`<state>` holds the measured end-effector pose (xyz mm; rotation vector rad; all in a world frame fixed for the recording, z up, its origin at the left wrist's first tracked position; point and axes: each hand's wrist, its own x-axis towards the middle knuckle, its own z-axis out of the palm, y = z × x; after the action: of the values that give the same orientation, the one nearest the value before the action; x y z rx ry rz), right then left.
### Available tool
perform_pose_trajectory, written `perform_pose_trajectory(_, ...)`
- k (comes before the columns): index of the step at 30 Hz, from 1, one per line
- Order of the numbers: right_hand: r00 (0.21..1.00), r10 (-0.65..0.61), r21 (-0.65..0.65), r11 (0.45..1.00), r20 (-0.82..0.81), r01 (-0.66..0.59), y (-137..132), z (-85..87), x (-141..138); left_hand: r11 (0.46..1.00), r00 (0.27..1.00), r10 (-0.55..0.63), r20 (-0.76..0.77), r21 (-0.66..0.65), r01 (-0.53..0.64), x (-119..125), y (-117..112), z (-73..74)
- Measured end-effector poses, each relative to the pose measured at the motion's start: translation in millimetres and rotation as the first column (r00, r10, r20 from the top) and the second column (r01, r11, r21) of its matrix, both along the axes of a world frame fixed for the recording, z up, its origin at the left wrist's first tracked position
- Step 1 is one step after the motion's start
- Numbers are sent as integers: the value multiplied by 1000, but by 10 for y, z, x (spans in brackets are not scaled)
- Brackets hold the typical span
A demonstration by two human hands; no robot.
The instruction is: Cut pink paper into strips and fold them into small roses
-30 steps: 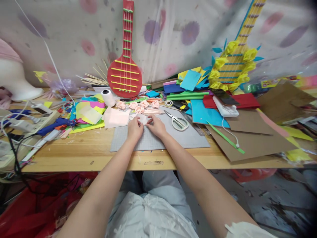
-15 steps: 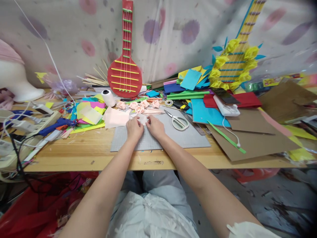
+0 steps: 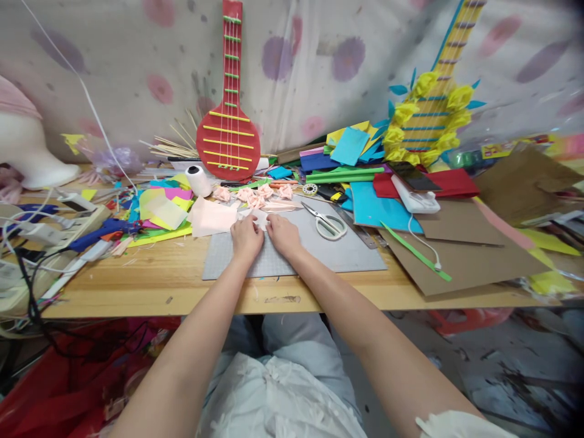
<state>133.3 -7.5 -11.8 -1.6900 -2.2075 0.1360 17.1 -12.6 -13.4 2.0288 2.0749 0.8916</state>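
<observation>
My left hand (image 3: 246, 237) and my right hand (image 3: 283, 234) rest close together on a grey cutting mat (image 3: 347, 252). Both pinch a small pale pink piece of paper (image 3: 261, 218) between their fingertips. Just beyond it lie several small pink paper flowers (image 3: 255, 194) and a larger pale pink sheet (image 3: 210, 217). White-handled scissors (image 3: 329, 223) lie on the mat, right of my right hand.
A white thread spool (image 3: 198, 179), a blue glue gun (image 3: 98, 231) and a power strip with cables (image 3: 41, 234) crowd the left. Coloured papers (image 3: 360, 182), brown cardboard (image 3: 460, 255) and a metal ruler (image 3: 360, 231) cover the right. Two paper guitars, red (image 3: 228, 128) and yellow (image 3: 429, 121), lean on the wall.
My right hand has slid a little left, closer to my left hand, over the pink paper. Nothing else has moved.
</observation>
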Motion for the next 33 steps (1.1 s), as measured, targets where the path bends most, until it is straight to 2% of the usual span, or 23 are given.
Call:
perform_pose_trajectory(8,1000,-7,29,1000,17,6,1,-13,-2,1000,989,-10,-147,7,11,15,-20,-6)
perform_pose_trajectory(24,1000,-1,-16,1000,28,1,-33,14,-10,1000,992,25,-127,-14,-27,13,-23,-20)
perform_pose_trajectory(33,1000,-5,20,1000,5,5,-29,-10,6,1000,989,0,-148,-11,-1,6,-23,-29)
